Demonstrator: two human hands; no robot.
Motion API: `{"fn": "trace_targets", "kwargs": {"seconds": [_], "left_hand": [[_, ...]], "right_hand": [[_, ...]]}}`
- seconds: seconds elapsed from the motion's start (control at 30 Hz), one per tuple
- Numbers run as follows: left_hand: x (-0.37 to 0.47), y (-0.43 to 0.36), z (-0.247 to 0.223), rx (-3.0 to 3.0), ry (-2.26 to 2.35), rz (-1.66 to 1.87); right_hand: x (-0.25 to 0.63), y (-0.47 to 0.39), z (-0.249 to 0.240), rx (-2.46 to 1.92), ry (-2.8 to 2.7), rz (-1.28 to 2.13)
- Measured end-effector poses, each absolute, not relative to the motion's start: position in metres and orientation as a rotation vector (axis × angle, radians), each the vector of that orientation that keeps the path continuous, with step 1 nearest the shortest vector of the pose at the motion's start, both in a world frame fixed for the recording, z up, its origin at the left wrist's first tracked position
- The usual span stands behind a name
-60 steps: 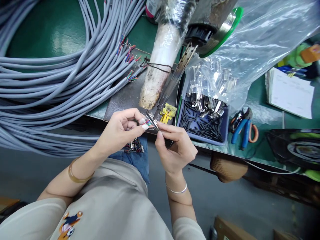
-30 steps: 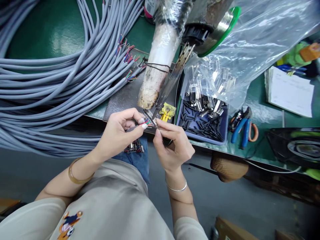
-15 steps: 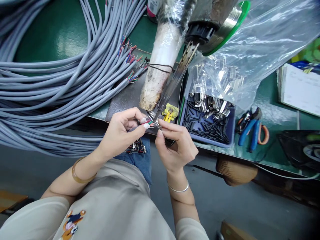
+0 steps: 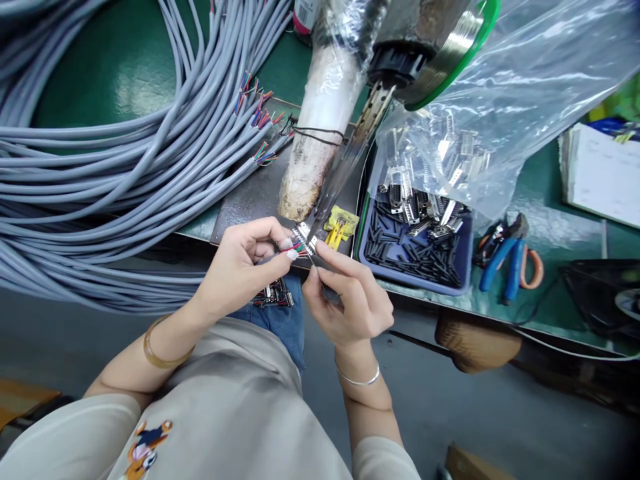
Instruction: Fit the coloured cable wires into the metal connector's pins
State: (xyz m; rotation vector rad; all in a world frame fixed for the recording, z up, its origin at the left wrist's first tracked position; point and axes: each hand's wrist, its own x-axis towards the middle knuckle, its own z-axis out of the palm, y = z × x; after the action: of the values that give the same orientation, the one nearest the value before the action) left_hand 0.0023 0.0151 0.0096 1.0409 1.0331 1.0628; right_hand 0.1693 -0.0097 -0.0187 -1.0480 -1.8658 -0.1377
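My left hand [image 4: 255,257] is closed, its thumb and forefinger pinching thin red, green and white wires [image 4: 299,249]. These meet a small metal multi-pin connector [image 4: 303,231] at the edge of a dark plate. My right hand [image 4: 353,293] has its forefinger against the connector's right end. Between its thumb and middle finger it pinches a thin wire [image 4: 313,261] that runs up to the pins. Just above hangs a soldering iron [image 4: 345,170], its tip down at the connector; exact contact is hard to make out. Several wired connectors [image 4: 275,293] lie on my lap.
Grey cables [image 4: 150,160] with stripped ends cover the left. A wrapped white tube [image 4: 315,133] and a solder spool [image 4: 457,57] hang overhead. A blue tray [image 4: 463,283] holds black sleeves and connectors under plastic [image 4: 545,87]. Pliers [image 4: 513,263] and a yellow sponge [image 4: 344,223] lie nearby.
My right thumb and middle finger have moved slightly down and left, while the forefinger stretches to the connector. The thin wire now shows more clearly. My left hand stays nearly still.
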Motion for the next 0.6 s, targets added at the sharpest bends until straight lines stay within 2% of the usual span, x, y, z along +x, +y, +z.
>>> {"fn": "trace_targets", "kwargs": {"seconds": [0.6], "left_hand": [[0.0048,0.0122,0.011,1.025,1.08,1.083]], "right_hand": [[0.1688,-0.0082,-0.0214,-1.085,-1.735,0.155]]}}
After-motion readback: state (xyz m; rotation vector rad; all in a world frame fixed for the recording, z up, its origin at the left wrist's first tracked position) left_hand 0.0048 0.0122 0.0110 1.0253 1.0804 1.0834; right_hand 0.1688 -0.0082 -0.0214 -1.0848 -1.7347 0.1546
